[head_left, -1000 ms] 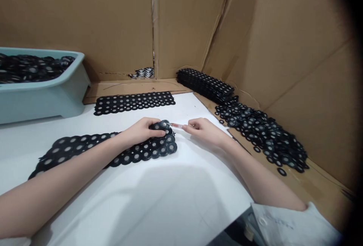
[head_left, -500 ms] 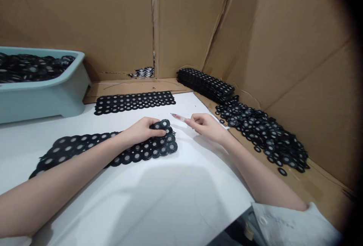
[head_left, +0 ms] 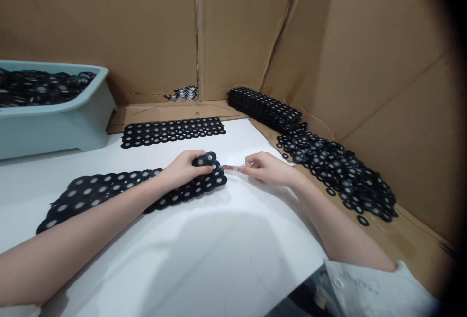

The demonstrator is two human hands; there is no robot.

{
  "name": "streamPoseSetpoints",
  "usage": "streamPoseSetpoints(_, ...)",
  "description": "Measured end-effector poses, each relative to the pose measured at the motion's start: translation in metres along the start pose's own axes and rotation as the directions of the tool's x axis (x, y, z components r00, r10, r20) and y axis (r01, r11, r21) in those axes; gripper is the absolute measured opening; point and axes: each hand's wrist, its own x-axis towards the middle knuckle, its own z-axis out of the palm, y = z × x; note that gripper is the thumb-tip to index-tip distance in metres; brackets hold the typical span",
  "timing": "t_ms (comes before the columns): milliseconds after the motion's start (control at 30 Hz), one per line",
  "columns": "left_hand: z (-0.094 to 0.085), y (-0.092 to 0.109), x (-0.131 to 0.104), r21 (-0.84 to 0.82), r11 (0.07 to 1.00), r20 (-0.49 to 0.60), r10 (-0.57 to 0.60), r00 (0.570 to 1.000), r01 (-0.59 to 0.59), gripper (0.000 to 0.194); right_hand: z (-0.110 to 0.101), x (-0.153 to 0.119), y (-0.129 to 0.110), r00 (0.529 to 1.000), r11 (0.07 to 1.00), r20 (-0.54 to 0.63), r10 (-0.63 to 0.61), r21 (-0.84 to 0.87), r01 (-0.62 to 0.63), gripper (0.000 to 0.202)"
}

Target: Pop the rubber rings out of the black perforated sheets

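Note:
A long black sheet of joined rings with pale centres point(head_left: 87, 191) lies across the white work surface. My left hand point(head_left: 187, 167) pinches its right end between thumb and fingers, and that end is slightly lifted. In my right hand point(head_left: 268, 168) is a slim knife-like tool point(head_left: 230, 167) with a clear and reddish handle, gripped between thumb and fingers. Its pointed tip meets the right edge of the sheet just beside my left thumb. My left forearm hides part of the sheet.
Behind it lies another ring sheet point(head_left: 173, 132). A blue-green tub point(head_left: 54, 129) of black rings stands at left. At right are a stack of sheets point(head_left: 264, 110) and a heap of loose rings point(head_left: 339, 176) on cardboard. Cardboard walls point(head_left: 248, 29) enclose the back and right.
My right hand has moved slightly down and left, bringing the tool's tip from above the sheet's edge to touching it. The sheet's right end has tilted a little under my left hand.

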Motion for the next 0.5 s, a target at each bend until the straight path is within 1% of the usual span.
streamPoseSetpoints(133, 0.003, 0.000, -0.003, 0.025, 1.000, -0.080, 0.017, 0.997, -0.015, 0.020, 0.009, -0.001, -0.007, 0.988, 0.994, -0.152, 0.002, -0.111, -0.019, 0.039)
streamPoseSetpoints(233, 0.008, 0.002, -0.007, 0.114, 0.993, -0.185, 0.029, 0.982, -0.007, 0.019, 0.016, -0.001, -0.013, 0.975, 0.986, -0.222, -0.005, -0.162, -0.032, 0.039)
streamPoseSetpoints(300, 0.014, 0.006, -0.011, 0.228, 0.974, -0.291, 0.068, 0.954, 0.001, 0.017, 0.020, -0.001, -0.016, 0.964, 0.978, -0.267, -0.002, -0.202, -0.054, 0.038)
streamPoseSetpoints(367, 0.019, 0.011, -0.015, 0.353, 0.936, -0.383, 0.139, 0.913, 0.005, 0.014, 0.024, -0.001, -0.020, 0.951, 0.964, -0.309, -0.002, -0.254, -0.080, 0.035)
streamPoseSetpoints(433, 0.024, 0.016, -0.020, 0.435, 0.900, -0.428, 0.207, 0.880, 0.000, 0.013, 0.026, -0.002, -0.023, 0.938, 0.943, -0.345, -0.013, -0.316, -0.103, 0.032)
streamPoseSetpoints(500, 0.029, 0.020, -0.024, 0.477, 0.879, -0.450, 0.251, 0.857, -0.007, 0.012, 0.028, -0.004, -0.026, 0.925, 0.921, -0.379, -0.025, -0.368, -0.126, 0.030)
